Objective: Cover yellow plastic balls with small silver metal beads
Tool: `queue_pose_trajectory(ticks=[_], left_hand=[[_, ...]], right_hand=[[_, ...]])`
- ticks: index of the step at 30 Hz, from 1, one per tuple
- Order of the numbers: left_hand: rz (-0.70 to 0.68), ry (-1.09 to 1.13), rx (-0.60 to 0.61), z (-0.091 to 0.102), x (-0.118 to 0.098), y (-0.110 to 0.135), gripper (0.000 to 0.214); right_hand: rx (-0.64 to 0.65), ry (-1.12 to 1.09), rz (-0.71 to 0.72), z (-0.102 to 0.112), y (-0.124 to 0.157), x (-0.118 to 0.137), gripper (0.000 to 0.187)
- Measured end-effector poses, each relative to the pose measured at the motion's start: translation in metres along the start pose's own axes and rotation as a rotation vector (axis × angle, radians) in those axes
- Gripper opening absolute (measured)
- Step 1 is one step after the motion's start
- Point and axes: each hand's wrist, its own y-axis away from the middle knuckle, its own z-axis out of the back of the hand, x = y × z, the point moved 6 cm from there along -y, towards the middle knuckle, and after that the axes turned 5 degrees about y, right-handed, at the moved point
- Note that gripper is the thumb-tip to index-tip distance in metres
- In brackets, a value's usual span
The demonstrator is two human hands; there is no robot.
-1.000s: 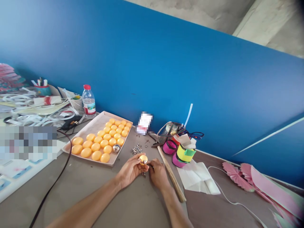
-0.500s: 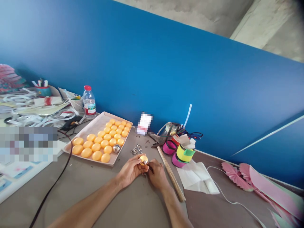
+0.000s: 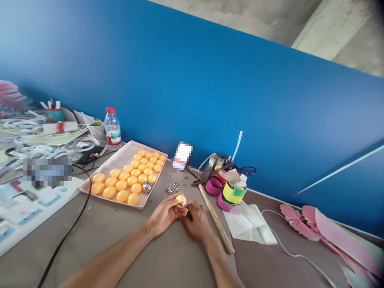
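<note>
My left hand (image 3: 164, 216) pinches an orange ball (image 3: 180, 199) between thumb and fingers, above the table. Shiny silver bits show on the ball's near right side. Right beside it, my right hand (image 3: 196, 220) is closed, its fingers curled in close to the ball. A bit of something dark shows in its grip, too hidden to name. Just beyond the hands lies a loose pile of small silver studs (image 3: 173, 188). To the left, a shallow pale tray (image 3: 118, 155) holds rows of similar orange balls (image 3: 121, 185) and one silver-covered ball (image 3: 147, 187).
A wooden stick (image 3: 217, 222) lies right of my right hand, near pink and yellow-green containers (image 3: 232, 196) and white paper (image 3: 250, 226). A water bottle (image 3: 112, 130) stands behind the tray. Cables and white strips clutter the left. Pink paper pieces (image 3: 339, 236) lie far right.
My right hand has shifted slightly left and turned, with its fingers now closer to the ball. The left hand still holds the ball in nearly the same place.
</note>
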Motion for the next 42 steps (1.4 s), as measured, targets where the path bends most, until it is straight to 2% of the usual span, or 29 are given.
queue_pose_trajectory(ticks=[3, 8, 16, 23, 28, 32, 36, 42], left_hand=[[0.000, 0.005, -0.003, 0.000, -0.001, 0.000, 0.030], [-0.004, 0.003, 0.002, 0.000, 0.000, 0.000, 0.030], [-0.005, 0.003, -0.031, 0.005, 0.001, -0.002, 0.029], [-0.012, 0.003, -0.056, 0.000, -0.003, 0.002, 0.024], [-0.001, 0.002, -0.061, -0.004, -0.005, 0.003, 0.030], [0.010, 0.036, -0.074, -0.003, -0.005, 0.003, 0.038], [0.023, 0.063, -0.086, -0.002, -0.005, 0.003, 0.042], [0.056, -0.007, -0.048, -0.004, 0.000, 0.004, 0.043]], right_hand=[[0.019, 0.015, -0.006, -0.002, -0.001, 0.002, 0.014], [-0.055, -0.004, -0.016, -0.002, -0.001, -0.002, 0.021], [-0.174, -0.203, -0.050, 0.006, 0.000, -0.008, 0.020], [-0.265, -0.706, -0.342, 0.000, 0.002, -0.032, 0.014], [-0.259, -1.110, -0.373, -0.005, 0.000, -0.028, 0.023], [-0.221, -1.309, -0.377, -0.003, 0.000, -0.015, 0.019], [-0.139, -1.346, -0.378, -0.004, 0.000, -0.007, 0.015], [-0.227, -1.224, -0.384, -0.005, 0.001, -0.017, 0.014]])
